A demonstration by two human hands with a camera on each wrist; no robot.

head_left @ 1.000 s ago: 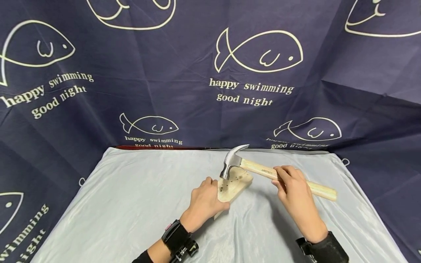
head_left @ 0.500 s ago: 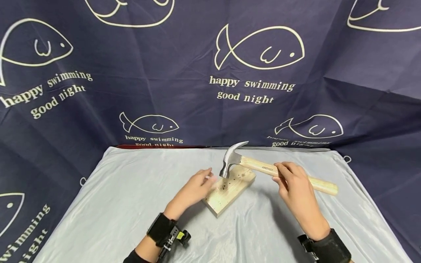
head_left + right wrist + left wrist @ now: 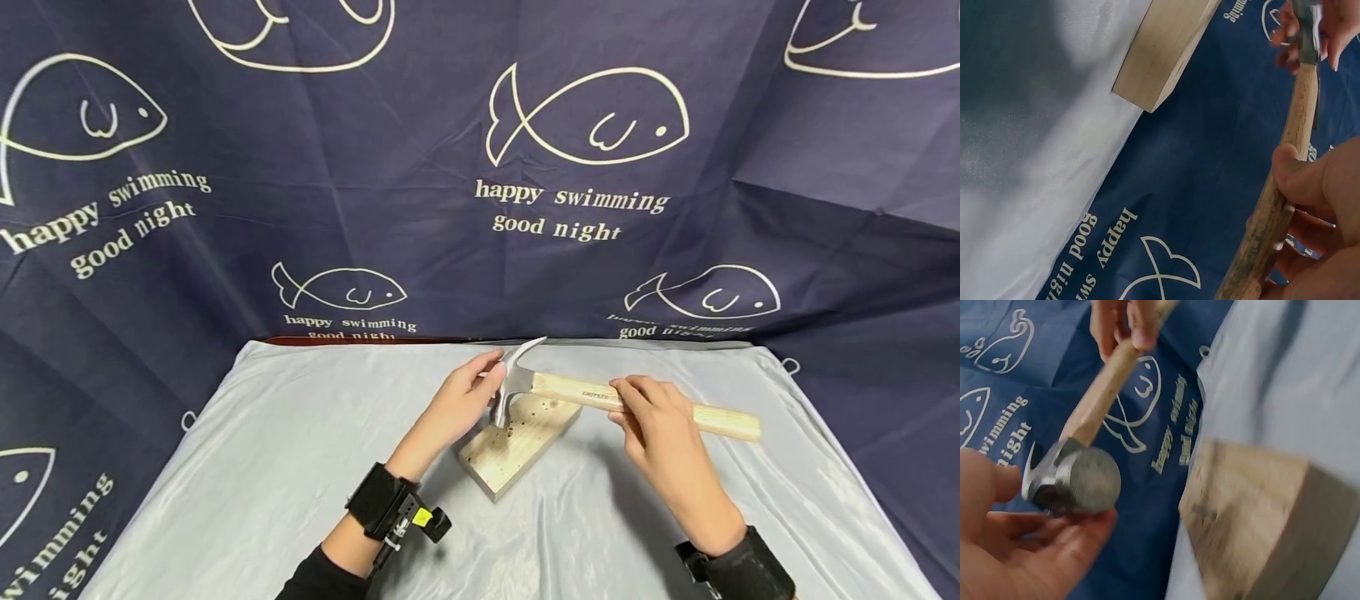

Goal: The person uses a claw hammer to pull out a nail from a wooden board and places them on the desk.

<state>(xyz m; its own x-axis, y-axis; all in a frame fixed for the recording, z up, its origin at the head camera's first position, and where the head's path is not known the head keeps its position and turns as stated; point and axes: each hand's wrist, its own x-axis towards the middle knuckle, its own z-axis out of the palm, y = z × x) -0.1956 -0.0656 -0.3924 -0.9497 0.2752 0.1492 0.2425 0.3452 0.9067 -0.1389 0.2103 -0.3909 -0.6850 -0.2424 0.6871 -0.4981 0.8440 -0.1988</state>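
Note:
A claw hammer with a steel head and pale wooden handle is held above the table, its head to the left. My right hand grips the handle around its middle; in the right wrist view the thumb presses along the wood. My left hand is at the hammer head, thumb on one side and fingers beneath it in the left wrist view. Under the head lies a pale wooden block, set diagonally, with several small dark holes or marks on top. The hammer head covers part of it.
A light grey satiny cloth covers the table. Behind and at the sides hangs a dark blue curtain printed with white fish and words. A dark red strip shows at the table's back edge.
My left hand has let go of the block and moved up to the hammer head. The hammer has shifted slightly left and down in my right hand; the block is now uncovered by the left hand.

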